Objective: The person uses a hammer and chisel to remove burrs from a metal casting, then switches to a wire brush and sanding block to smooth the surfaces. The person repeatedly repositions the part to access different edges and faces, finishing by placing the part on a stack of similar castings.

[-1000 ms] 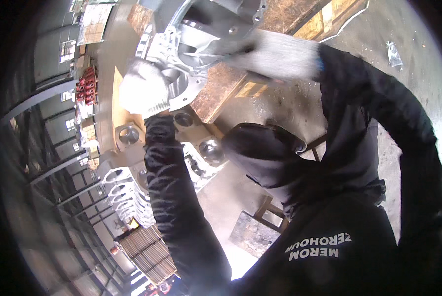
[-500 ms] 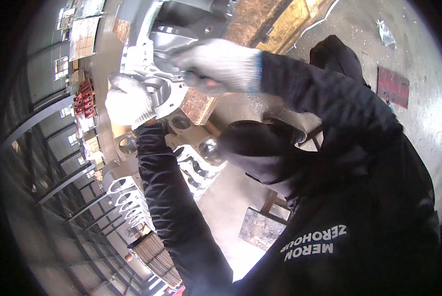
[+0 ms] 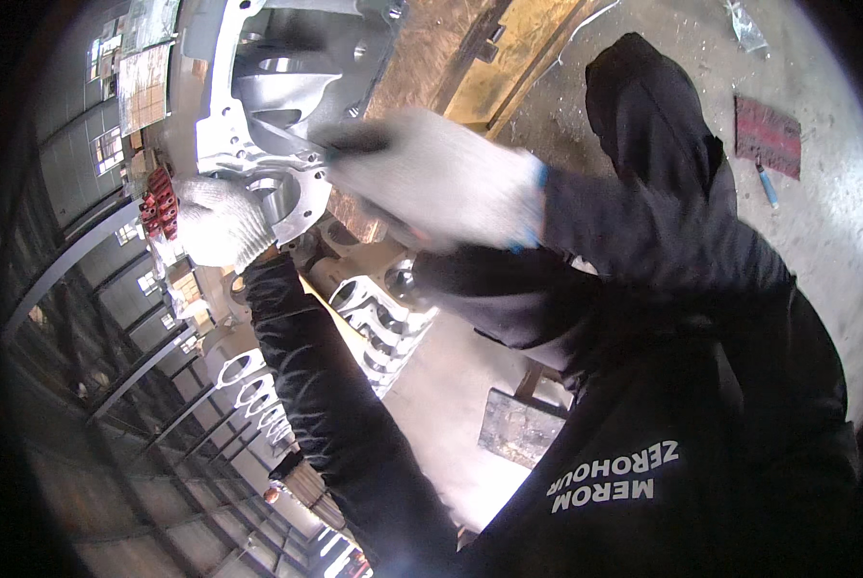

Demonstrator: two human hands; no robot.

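Note:
A large silver metal casting [image 3: 285, 89], with open hollows, round bores and bolt holes, lies before me. My left hand [image 3: 222, 223], in a white knit glove, is closed over its near-left edge beside a round bore. My right hand [image 3: 436, 178], gloved alike, is closed around a slim tool; motion smears both. The tool's dark part [image 3: 356, 138] shows at the fingers, and a thin grey blade-like end [image 3: 292, 141] reaches over the casting's ribbed edge. Whether that end touches the metal, and the tool's exact kind, I cannot tell.
More castings with round bores [image 3: 379, 323] stand nearer me. A worn wooden board [image 3: 436, 58] and yellow panel [image 3: 528, 48] lie beyond my right hand. On the floor are a dark red mat [image 3: 767, 138], a blue pen-like object [image 3: 768, 185] and clear plastic [image 3: 745, 27].
The view has shifted, showing more of the casting's far part. My right hand has drawn back rightward from the casting, and the blade-like end now shows. My left hand keeps its place on the edge.

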